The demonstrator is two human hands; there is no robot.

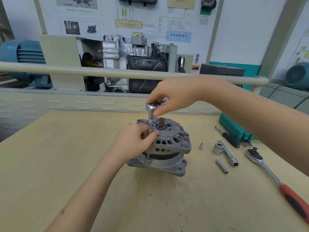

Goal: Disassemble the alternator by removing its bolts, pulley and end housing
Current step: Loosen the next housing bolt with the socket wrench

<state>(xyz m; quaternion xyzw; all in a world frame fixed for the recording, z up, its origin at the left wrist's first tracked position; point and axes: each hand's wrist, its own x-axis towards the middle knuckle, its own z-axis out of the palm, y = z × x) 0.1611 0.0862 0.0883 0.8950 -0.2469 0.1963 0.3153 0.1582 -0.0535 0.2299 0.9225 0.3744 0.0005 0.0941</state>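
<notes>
A grey alternator (pixel 168 144) stands upright in the middle of the wooden table (pixel 66 156), its bare shaft (pixel 161 122) pointing up. A small ratchet (pixel 154 105) with an extension and socket (pixel 150 125) stands vertically on the upper housing's left side. My right hand (pixel 173 96) grips the ratchet head from above. My left hand (pixel 135 141) pinches the socket's lower end against the housing and hides the bolt beneath it.
To the right of the alternator lie a tiny socket (pixel 201 146), a large socket on an extension bar (pixel 224 152), a long socket (pixel 221 166), a red-handled ratchet (pixel 275 180), a screwdriver (pixel 228 137) and a green tool case (pixel 237 129). A rail and engine display stand behind.
</notes>
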